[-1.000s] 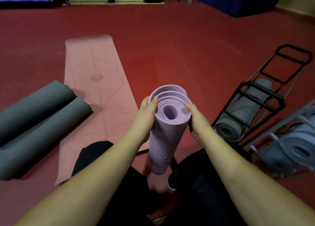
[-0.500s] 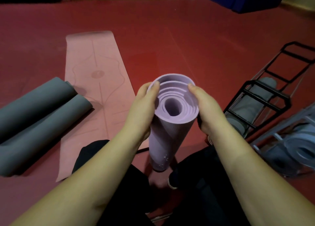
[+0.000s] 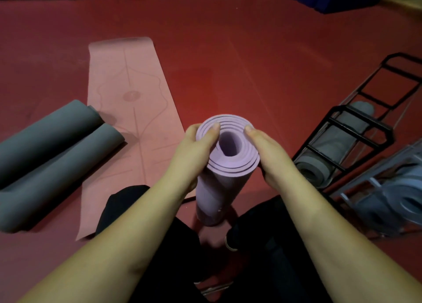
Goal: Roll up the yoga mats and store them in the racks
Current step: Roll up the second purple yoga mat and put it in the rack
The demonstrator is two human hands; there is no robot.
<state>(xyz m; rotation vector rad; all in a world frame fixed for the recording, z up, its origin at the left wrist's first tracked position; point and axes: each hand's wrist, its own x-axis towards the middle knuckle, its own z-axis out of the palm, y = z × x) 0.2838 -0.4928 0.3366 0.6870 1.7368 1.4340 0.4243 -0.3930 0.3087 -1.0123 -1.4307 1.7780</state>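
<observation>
Two bare forearms entering from the lower left and lower right corners of the frame, no sleeves visible anywhere along them, no watch, bracelet or ring to be seen. Bare left hand [image 3: 194, 153] and bare right hand [image 3: 268, 154] near the centre of the frame, uncovered, short plain nails on the visible thumbs. Black fabric trousers [image 3: 159, 245] filling the lower middle of the frame between the forearms, plain, without visible print or seams. Dark shoe with pale sole edge [image 3: 229, 241] just right of lower centre, mostly hidden; details too dim to tell.
</observation>
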